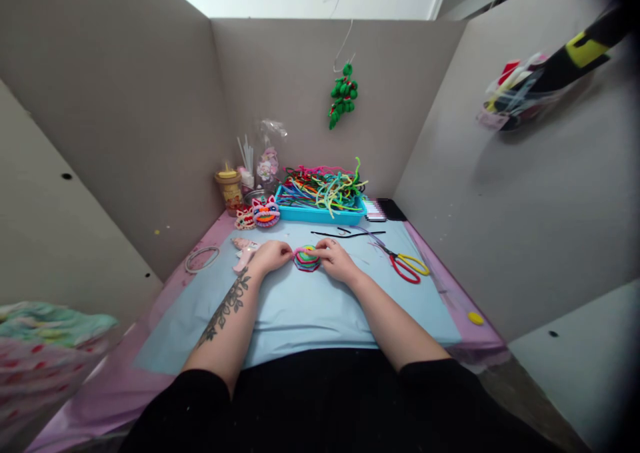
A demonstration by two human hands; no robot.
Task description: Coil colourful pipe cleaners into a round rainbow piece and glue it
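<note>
Between my hands, on the light blue cloth, is a small round craft piece with rings of pink, green, yellow, blue and dark red. It looks bent from fuzzy pipe cleaners. My left hand pinches a pink strand at the piece's left edge. My right hand has its fingers closed on the upper right side of the piece. A pale pink glue gun lies just left of my left hand. Scissors with one red and one yellow handle rest farther right.
Behind my hands stands a blue tray heaped with colourful pipe cleaners. Two lion-face crafts sit left of it, near a cup. A white ring lies at left, black strips in front of the tray. Partitions enclose the table.
</note>
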